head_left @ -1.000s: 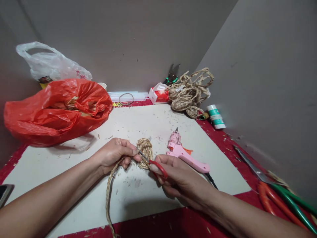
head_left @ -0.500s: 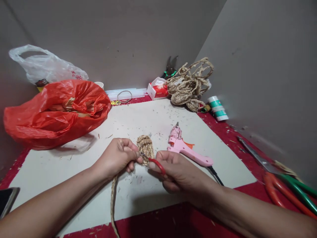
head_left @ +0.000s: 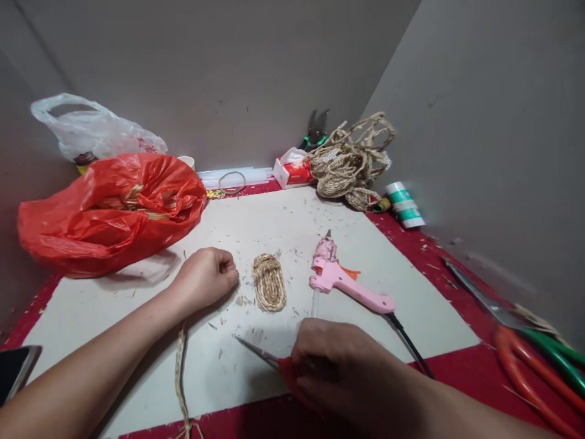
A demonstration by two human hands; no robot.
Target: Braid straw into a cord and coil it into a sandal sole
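My left hand (head_left: pixel 205 277) is closed on a braided straw rope (head_left: pixel 181 383), which trails from under the fist toward the near table edge. A small oval coil of braided straw (head_left: pixel 269 282) lies free on the white board (head_left: pixel 256 225), just right of that hand. My right hand (head_left: pixel 338 366) holds small red-handled scissors (head_left: pixel 269 361) low over the board's near edge, the blades nearly together and pointing left. A pink glue gun (head_left: pixel 347 283) lies right of the coil.
A red plastic bag (head_left: pixel 112 210) with straw and a clear bag (head_left: pixel 95 131) sit at back left. A straw rope tangle (head_left: pixel 351 161), a red-white box (head_left: pixel 294 172), pruners (head_left: pixel 315 131) and a thread spool (head_left: pixel 404 207) stand at the back. Large shears (head_left: pixel 516 341) lie right. A phone (head_left: pixel 13 369) is at left.
The scissors were at the rope by the coil. My right hand has pulled them back toward me, my left hand has drawn the rope away left, and the coil now lies alone.
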